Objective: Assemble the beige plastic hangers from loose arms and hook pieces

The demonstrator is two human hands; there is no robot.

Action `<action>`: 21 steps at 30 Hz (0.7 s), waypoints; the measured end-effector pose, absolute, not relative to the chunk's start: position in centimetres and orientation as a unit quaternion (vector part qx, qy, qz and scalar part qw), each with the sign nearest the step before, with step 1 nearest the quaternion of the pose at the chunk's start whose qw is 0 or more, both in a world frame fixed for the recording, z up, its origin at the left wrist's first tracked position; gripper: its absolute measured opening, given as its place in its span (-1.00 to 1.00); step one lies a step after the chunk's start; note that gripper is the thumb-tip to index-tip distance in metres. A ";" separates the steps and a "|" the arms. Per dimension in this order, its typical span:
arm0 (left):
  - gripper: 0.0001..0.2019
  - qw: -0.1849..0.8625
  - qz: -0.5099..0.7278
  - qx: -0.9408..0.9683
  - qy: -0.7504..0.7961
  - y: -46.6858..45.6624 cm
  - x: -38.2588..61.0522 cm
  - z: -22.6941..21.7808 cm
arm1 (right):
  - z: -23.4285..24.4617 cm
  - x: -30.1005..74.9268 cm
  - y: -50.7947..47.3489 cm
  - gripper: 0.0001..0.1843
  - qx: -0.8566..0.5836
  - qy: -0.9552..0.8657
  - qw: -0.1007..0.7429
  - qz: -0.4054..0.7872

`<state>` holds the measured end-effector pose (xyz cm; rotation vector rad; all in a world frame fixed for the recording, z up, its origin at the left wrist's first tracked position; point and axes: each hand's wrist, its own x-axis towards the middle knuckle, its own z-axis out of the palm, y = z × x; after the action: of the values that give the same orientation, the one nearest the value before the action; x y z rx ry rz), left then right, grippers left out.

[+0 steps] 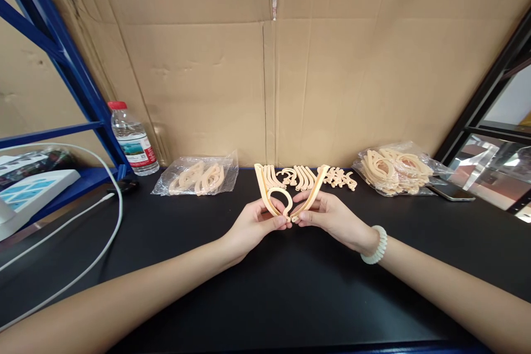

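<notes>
Head view: brown cardboard sheeting (199, 83) backs the bench, creased and seamed. In front of it, a matte black tabletop (265, 298). Blue metal frame (78, 74) stands at left; black metal rack (468, 116) at right.

Containers: clear crinkled plastic bag (230, 168) at left rear holds a few pale tan, loop-shaped pieces. A second, fuller clear plastic bag (440, 167) at right rear holds a stack of similar looped pieces; a flat dark phone-like slab (456, 192) lies beside it, partly under its edge. Clear plastic bottle (120, 121) with red cap stands by the blue frame, liquid inside; its label (136, 150) is a blue-green picture with white and red areas, print too small for me to read.

Left hand (251, 224) pinches a pale tan curved strip with a ring-like hook (263, 191). Right hand (334, 218) grips a plain pale tan curved strip (317, 188). Both strips are raised above the table's middle, lower ends nearly meeting; contact cannot be judged.

Behind the hands: slim curved tan pieces (305, 178) in rows, small knobbly tan pieces (340, 178) at their right. Pale coiled bracelet (375, 246) on the right wrist.
</notes>
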<state>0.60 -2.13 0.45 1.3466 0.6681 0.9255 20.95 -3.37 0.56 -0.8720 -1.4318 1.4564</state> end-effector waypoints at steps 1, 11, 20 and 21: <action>-0.79 0.634 0.399 0.596 0.288 -2.1 0.6 0.5 | 0.5 20.9 -3.4 -0.56 -0.348 -0.585 0.443 0.583; -0.83 0.629 0.368 0.631 0.266 -2.0 0.5 0.5 | 0.7 20.4 -3.7 -0.72 -0.311 -0.656 0.434 0.534; -0.87 0.604 0.406 0.631 0.269 -2.3 1.0 0.2 | 0.2 19.8 -4.4 -0.82 -0.314 -0.686 0.462 0.466; -0.87 0.602 0.412 0.627 0.274 -2.4 1.1 0.2 | 0.2 19.7 -4.5 -0.82 -0.317 -0.688 0.465 0.458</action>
<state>1.10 -2.41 0.24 1.4514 0.6353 0.9554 19.68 -4.50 0.16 -0.7797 -1.6896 1.1248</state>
